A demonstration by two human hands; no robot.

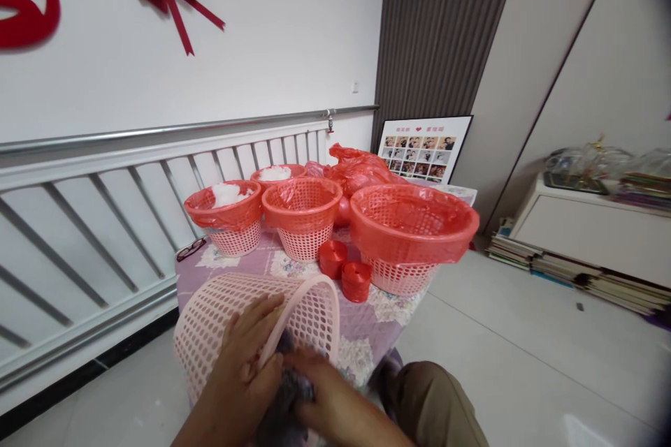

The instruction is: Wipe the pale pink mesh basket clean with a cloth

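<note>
A pale pink perforated plastic basket lies tipped on its side at the table's near edge, its mouth facing right. My left hand is closed on the rim, fingers across the outer wall and thumb at the lip. A dark, crumpled cloth is at the basket's mouth, in the grip of my right hand, which is smeared by motion. Beyond the basket stand two rolls of red plastic bags, one roll just behind the other roll.
Several baskets with red bag liners stand behind: a large basket, a middle basket and a left basket holding white stuff. Glasses lie at the table's left edge. A radiator runs along the wall.
</note>
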